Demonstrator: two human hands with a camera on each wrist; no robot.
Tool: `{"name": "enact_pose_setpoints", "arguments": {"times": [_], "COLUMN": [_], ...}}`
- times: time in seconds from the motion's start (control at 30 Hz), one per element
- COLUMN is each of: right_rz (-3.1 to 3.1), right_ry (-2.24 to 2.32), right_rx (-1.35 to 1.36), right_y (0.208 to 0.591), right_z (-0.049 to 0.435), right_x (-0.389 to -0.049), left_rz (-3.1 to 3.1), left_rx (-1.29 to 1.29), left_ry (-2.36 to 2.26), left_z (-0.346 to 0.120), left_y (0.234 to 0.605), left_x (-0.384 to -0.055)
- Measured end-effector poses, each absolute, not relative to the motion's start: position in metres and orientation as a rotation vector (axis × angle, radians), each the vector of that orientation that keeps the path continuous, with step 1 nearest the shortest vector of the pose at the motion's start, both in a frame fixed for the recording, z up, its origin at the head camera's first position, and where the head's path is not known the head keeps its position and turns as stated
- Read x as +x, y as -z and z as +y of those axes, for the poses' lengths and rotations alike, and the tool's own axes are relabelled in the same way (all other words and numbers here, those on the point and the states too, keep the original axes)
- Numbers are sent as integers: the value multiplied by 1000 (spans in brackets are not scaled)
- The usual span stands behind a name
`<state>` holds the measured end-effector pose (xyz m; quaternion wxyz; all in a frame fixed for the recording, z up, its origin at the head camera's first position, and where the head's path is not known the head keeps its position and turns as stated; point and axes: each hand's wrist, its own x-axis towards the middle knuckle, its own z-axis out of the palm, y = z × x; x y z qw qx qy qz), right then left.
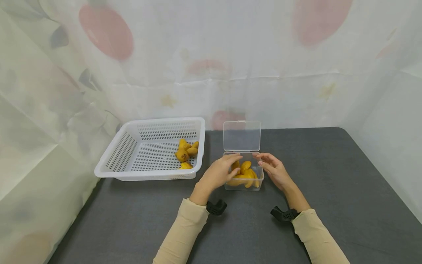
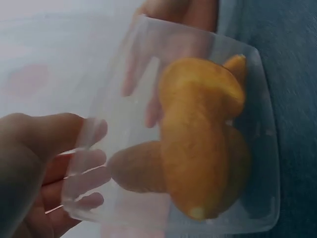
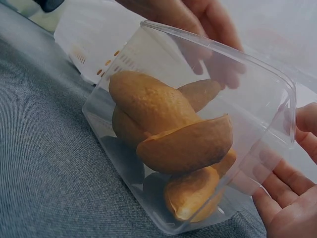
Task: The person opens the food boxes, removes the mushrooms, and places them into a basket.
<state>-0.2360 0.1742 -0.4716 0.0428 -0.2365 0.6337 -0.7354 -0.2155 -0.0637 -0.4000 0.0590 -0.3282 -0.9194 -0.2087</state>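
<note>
The left hand [image 1: 215, 173], grip loosely spread, hangs over the left side of the clear box [image 1: 234, 188]; the right hand [image 1: 277, 174], grip also spread, is at its back right! Yellow pieces [image 1: 248, 174] lie inside, lid [image 1: 242, 136] upright behind. Leftward on the dark surface [image 1: 329, 176], a white basket [image 1: 140, 176] holds more yellow lumps [image 1: 182, 155].

Head view: left forearm [image 1: 184, 231] and right forearm [image 1: 319, 238], both sleeved, point toward 1 and 11 o'clock respectively. Left hand [image 1: 219, 173]: loosely bent fingers toward 2 o'clock, thumb apart. Right hand [image 1: 275, 172]: fingers relaxed, toward 10 o'clock. Hands face each other, not touching.
</note>
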Motion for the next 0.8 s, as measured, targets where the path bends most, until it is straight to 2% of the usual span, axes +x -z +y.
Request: {"name": "enact_pose_setpoints", "arguments": {"times": [0.17, 0.5, 0.8], "right_rz": [1935, 1952, 1942], "right_ry": [2243, 2231, 2245], "right_rx": [-723, -711, -747], "right_y": [471, 471, 473], "right_z": [174, 174, 174], "right_x": [-236, -236, -237], "left_rz": [-2810, -2643, -2707], "left_rx": [-986, -1107, -1118], "left_ry": [529, 804, 939], "left_z": [-64, -76, -81], "left_y": [404, 408, 402], "left_x": [-217, -225, -226]}}
